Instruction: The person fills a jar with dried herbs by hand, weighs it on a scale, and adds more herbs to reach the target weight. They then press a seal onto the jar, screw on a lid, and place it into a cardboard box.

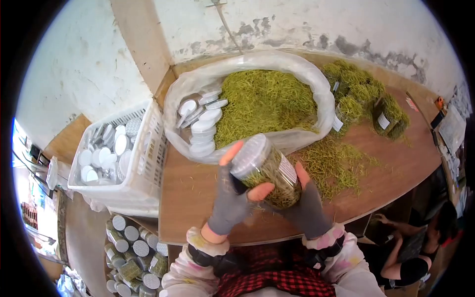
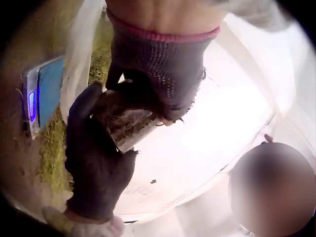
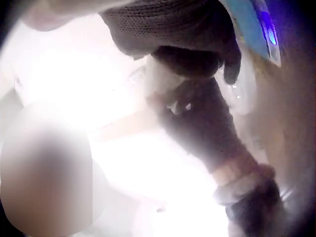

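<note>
Both gloved hands hold a clear plastic jar (image 1: pixel 277 180) with a white label and a pale lid (image 1: pixel 250 154), tilted above the table's front edge. Yellow-green dried plant strands show inside it. My left hand (image 1: pixel 230 200) grips the lid end, thumb across the jar's side. Around the lower end curls my right hand (image 1: pixel 309 210). In the left wrist view the jar (image 2: pixel 129 126) sits between the two dark gloves; the right wrist view is washed out by glare. Just beyond the jar lies a large clear plastic bag (image 1: pixel 284 141) of dried strands (image 1: pixel 269 99) and several lidded discs (image 1: pixel 203 133).
A white plastic crate (image 1: pixel 148 163) of round lids stands at left. Below it, a box holds several filled jars (image 1: pixel 141 247). Open jars heaped with strands (image 1: pixel 351 106) stand at the back right, near loose strands (image 1: pixel 336 163) on the brown table (image 1: pixel 188 198). Another person (image 1: pixel 405 247) is lower right.
</note>
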The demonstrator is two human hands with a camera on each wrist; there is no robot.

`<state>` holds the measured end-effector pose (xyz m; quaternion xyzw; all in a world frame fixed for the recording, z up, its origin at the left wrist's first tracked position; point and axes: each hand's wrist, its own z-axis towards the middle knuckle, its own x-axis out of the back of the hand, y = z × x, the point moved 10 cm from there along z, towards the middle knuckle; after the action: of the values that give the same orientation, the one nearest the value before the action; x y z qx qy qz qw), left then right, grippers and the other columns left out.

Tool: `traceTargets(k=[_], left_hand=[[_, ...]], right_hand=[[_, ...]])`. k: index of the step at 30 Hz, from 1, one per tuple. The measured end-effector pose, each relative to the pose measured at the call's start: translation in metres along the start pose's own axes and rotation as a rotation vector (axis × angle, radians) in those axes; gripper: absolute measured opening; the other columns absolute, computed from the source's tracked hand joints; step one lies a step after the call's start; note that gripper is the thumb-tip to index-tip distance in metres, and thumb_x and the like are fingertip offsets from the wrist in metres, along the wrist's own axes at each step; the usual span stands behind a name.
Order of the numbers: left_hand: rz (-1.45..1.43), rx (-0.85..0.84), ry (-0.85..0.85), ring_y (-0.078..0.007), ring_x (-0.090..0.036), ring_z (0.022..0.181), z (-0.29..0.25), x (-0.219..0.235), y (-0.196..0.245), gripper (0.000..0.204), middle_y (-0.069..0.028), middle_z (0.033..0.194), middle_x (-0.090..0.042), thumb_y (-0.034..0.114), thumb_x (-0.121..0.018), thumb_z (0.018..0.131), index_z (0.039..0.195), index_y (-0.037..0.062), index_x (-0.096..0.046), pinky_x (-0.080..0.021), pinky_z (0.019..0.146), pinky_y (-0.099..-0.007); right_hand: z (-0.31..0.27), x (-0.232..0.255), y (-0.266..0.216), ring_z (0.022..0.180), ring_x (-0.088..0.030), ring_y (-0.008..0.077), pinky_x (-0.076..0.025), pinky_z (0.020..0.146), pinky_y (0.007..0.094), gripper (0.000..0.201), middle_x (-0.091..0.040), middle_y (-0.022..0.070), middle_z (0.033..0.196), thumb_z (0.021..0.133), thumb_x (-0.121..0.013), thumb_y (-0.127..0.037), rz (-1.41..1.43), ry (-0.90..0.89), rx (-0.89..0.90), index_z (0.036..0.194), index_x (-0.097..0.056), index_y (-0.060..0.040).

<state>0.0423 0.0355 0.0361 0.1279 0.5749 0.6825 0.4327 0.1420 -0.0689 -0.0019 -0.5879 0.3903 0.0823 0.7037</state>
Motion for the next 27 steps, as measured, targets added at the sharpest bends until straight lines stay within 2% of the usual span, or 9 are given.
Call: traceTargets(k=[2,3,6,13,19,22,24,26,27], left_hand=[[0.053,-0.027,0.035,-0.0232,-0.056,0.131,0.002,0.012,-0.002,0.100,-0.0148,0.146,-0.053,0.018,-0.093,0.078,0.157,0.0037,-0.032,-0.048,0.110,-0.0405],[0.089,-0.038,0.034,-0.0233,-0.057,0.128,0.001,0.014,-0.004,0.098,-0.0146,0.143,-0.055,0.013,-0.092,0.079,0.156,0.0036,-0.031,-0.049,0.109,-0.0401],[0.141,-0.036,0.017,-0.0234,-0.059,0.125,-0.002,0.015,-0.007,0.096,-0.0145,0.140,-0.056,0.009,-0.091,0.081,0.155,0.0033,-0.031,-0.051,0.107,-0.0395],[0.091,0.017,-0.094,-0.0229,-0.059,0.128,-0.012,0.002,-0.020,0.094,-0.0155,0.142,-0.056,0.008,-0.090,0.081,0.154,0.0050,-0.032,-0.050,0.109,-0.0396],[0.133,0.007,-0.103,-0.0231,-0.058,0.129,-0.013,0.009,-0.012,0.093,-0.0159,0.143,-0.054,0.003,-0.088,0.081,0.155,0.0071,-0.032,-0.050,0.109,-0.0409],[-0.002,-0.126,-0.046,-0.0226,-0.058,0.128,-0.013,0.013,0.018,0.094,-0.0162,0.145,-0.052,0.000,-0.088,0.080,0.155,0.0077,-0.032,-0.050,0.109,-0.0404],[0.033,-0.153,-0.042,-0.0241,-0.055,0.131,-0.015,0.013,0.021,0.095,-0.0156,0.147,-0.050,0.002,-0.088,0.080,0.156,0.0080,-0.032,-0.048,0.110,-0.0408],[0.216,-0.223,-0.152,-0.0255,-0.052,0.136,-0.017,-0.004,0.016,0.096,-0.0146,0.149,-0.048,0.005,-0.090,0.079,0.156,0.0085,-0.032,-0.046,0.112,-0.0405],[0.147,-0.095,-0.105,-0.0271,-0.047,0.142,-0.021,-0.003,0.004,0.101,-0.0119,0.152,-0.047,0.030,-0.094,0.079,0.156,0.0055,-0.034,-0.037,0.119,-0.0425]], right_hand=[[0.008,0.033,0.002,0.116,-0.060,0.0169,-0.049,0.102,0.0349,0.054,-0.060,0.0090,0.129,0.096,-0.073,-0.011,-0.077,0.223,0.051,0.142,-0.047,-0.0015],[0.002,0.027,-0.028,0.107,-0.058,0.0156,-0.049,0.098,0.0324,0.041,-0.058,0.0089,0.122,0.102,-0.069,-0.021,-0.578,0.225,0.335,0.135,-0.051,-0.0030],[-0.001,0.009,-0.055,0.106,-0.058,0.0157,-0.049,0.096,0.0323,0.037,-0.059,0.0069,0.115,0.099,-0.073,-0.018,-0.839,0.166,0.428,0.130,-0.057,-0.0037],[0.008,-0.012,-0.066,0.095,-0.062,0.0164,-0.051,0.088,0.0320,0.024,-0.062,0.0050,0.100,0.095,-0.076,-0.013,-0.984,0.091,0.421,0.116,-0.066,-0.0061],[0.008,0.000,-0.059,0.095,-0.064,0.0164,-0.052,0.086,0.0313,0.017,-0.066,0.0055,0.104,0.096,-0.075,-0.012,-0.894,0.056,0.393,0.110,-0.065,-0.0071],[0.007,0.029,-0.047,0.101,-0.065,0.0172,-0.053,0.090,0.0323,0.025,-0.067,0.0060,0.112,0.105,-0.066,-0.025,-0.521,0.180,0.327,0.123,-0.063,-0.0082],[0.001,0.030,-0.001,0.115,-0.065,0.0193,-0.053,0.099,0.0367,0.044,-0.065,0.0091,0.128,0.111,-0.052,-0.040,-0.029,0.108,-0.028,0.140,-0.056,-0.0076],[0.002,0.011,0.008,0.128,-0.061,0.0218,-0.052,0.106,0.0419,0.056,-0.060,0.0125,0.142,0.112,-0.044,-0.046,0.092,-0.071,-0.069,0.150,-0.049,-0.0058],[-0.001,0.011,0.017,0.131,-0.059,0.0219,-0.051,0.108,0.0427,0.056,-0.059,0.0128,0.145,0.112,-0.045,-0.045,0.150,-0.030,-0.164,0.151,-0.048,-0.0053]])
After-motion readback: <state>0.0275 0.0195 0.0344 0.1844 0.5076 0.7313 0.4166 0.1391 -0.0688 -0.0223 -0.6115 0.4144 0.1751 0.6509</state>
